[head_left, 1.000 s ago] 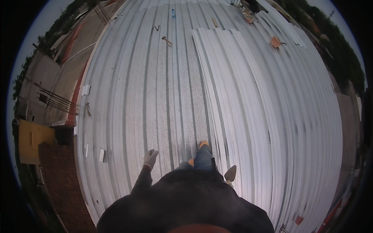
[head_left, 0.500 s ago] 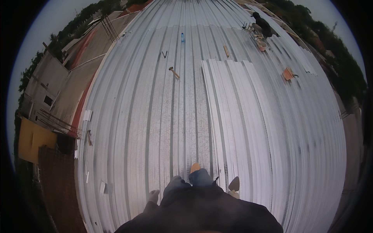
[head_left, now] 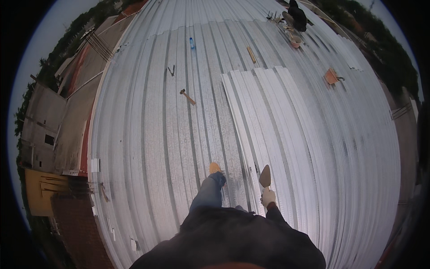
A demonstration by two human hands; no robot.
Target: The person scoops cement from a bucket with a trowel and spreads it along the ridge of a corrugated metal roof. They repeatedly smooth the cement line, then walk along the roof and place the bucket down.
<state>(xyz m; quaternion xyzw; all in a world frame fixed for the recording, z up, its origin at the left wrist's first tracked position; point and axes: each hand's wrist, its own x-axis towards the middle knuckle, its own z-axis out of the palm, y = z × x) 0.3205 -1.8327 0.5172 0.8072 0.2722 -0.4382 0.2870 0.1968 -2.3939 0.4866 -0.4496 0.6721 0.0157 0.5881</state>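
Note:
My right hand point(head_left: 268, 197), in a pale glove, is wrapped round the handle of a pointing trowel. The trowel's leaf-shaped blade point(head_left: 265, 176) points ahead, over the ribbed metal roof sheets point(head_left: 286, 134). No part of my left hand shows. One tan shoe point(head_left: 215, 168) is set forward on the metal, below a blue trouser leg point(head_left: 207, 195). Farther ahead a hammer point(head_left: 188, 97) with a wooden handle lies on the roof. Past it are a dark two-handled tool point(head_left: 171, 71), opened in a V, and a blue bottle point(head_left: 192, 43).
A person in dark clothes point(head_left: 296, 17) crouches at the far right, beside a bucket point(head_left: 295, 41). An orange object point(head_left: 331, 76) and a wooden piece point(head_left: 251, 54) lie on the sheets. Along the roof's left edge are a hammer-like tool point(head_left: 104, 193) and small white scraps point(head_left: 134, 245).
My right hand has swung forward with the trowel, and its glove now shows fully. My left hand has dropped out of view. My view has shifted forward, with one leg stepping ahead.

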